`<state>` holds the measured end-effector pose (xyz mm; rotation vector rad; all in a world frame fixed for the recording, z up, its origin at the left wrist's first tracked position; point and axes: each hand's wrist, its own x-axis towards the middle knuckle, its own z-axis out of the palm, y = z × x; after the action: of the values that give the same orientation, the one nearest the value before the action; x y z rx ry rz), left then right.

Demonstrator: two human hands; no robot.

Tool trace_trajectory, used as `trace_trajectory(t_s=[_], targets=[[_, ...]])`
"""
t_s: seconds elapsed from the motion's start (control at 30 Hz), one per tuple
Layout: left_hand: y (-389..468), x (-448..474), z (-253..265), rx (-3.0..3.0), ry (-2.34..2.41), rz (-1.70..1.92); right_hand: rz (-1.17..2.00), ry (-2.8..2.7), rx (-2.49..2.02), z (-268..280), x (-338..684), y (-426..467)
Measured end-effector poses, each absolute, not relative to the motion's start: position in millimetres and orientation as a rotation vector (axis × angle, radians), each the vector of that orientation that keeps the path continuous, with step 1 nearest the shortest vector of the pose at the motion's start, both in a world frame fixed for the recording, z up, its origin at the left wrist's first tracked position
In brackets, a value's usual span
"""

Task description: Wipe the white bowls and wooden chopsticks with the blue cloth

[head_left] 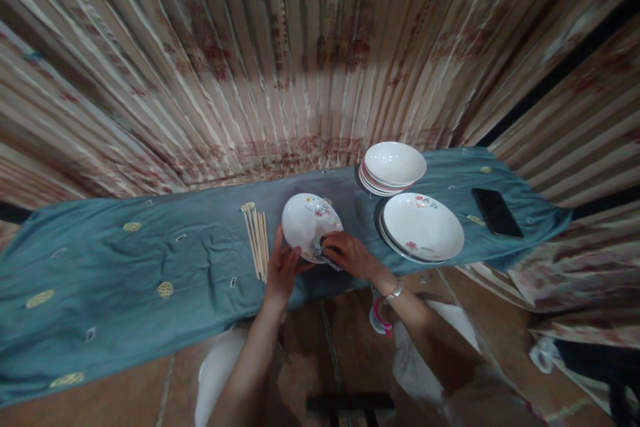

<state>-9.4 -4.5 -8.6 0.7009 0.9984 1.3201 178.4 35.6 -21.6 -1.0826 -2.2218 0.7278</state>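
Bowl [303, 220] of glossy white floral ceramic, on or just above the teal patterned tablecloth [200, 213], steadied at its near-left edge by the parted thumb and fingers of the left hand [283, 271] and pressed inside its near rim with a crumpled grey cloth [320, 248], bunched in the closed fingers of the right hand [349, 255]. Possible trouble: a slip from too hard a push, or a left-hand knock into the slim pale wooden chopsticks [257, 240] close by. Rightward, stacked white floral plates [423, 227], stacked deep white bowls [395, 163], flat black phone [497, 212].

The light is dim, the edges stretched.
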Motion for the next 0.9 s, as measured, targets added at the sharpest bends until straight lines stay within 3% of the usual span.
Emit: trace_trajectory(t_s=[0.3,0.9], targets=[[-8,-7,-3,0.773,1.028,1.283,0.57,-2.216,-1.237,-33,168,51],[-9,-4,-1,0.695,1.031,1.341,1.003,-2.137,-0.811,-11,152,28]])
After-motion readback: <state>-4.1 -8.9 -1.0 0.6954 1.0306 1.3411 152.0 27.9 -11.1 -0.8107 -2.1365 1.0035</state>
